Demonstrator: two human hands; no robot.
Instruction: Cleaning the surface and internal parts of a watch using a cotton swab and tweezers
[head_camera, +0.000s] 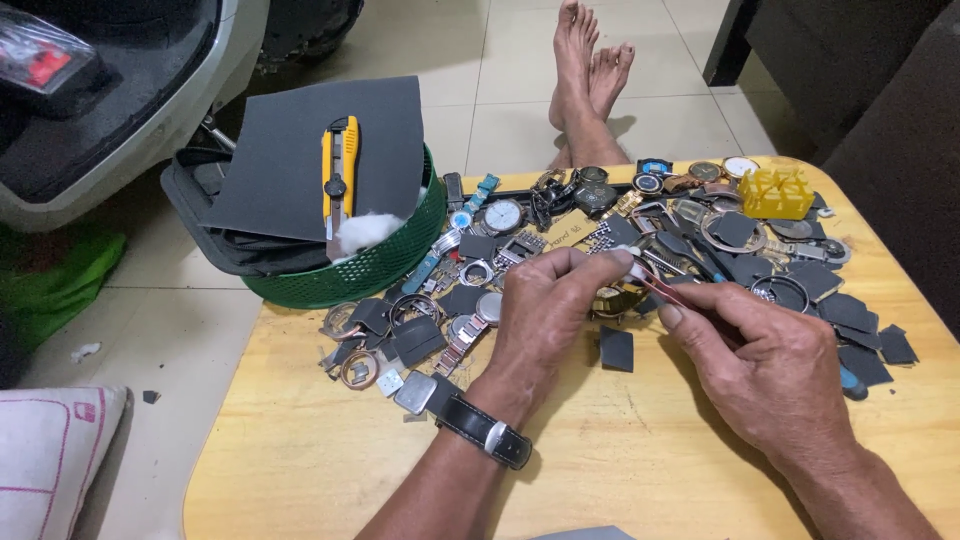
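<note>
We are seated at a low wooden table (300, 450) with both hands raised over its middle. Our left hand (545, 310), a black strapped watch on its wrist, has its fingers closed around a small gold-coloured watch part (615, 298), pinching it at the fingertips just above the tabletop. Our right hand (770, 370) is closed on a thin reddish tool (660, 287), whose tip meets the part between the two hands. What exactly the tip touches is too small to tell.

As for progress, we judge the work to be in the middle of things: one piece is in hand, while a wide heap of watch parts (640, 215), cases, dials, bracelets and dark cut squares lies across the far half of the table, unsorted. Nothing shows a finished pile set apart.

A yellow parts holder (775, 192) stands at the far right of the heap. A green basket (385, 262) sits at the far left edge, carrying a dark sheet (290, 150), a yellow utility knife (340, 170) and a tuft of white cotton.

The near half of the table is bare wood, so we have open room toward us and to the near left. The heap crowds the far and right sides, with pieces lying close to the right edge, and the basket overhangs the far left corner.
</note>
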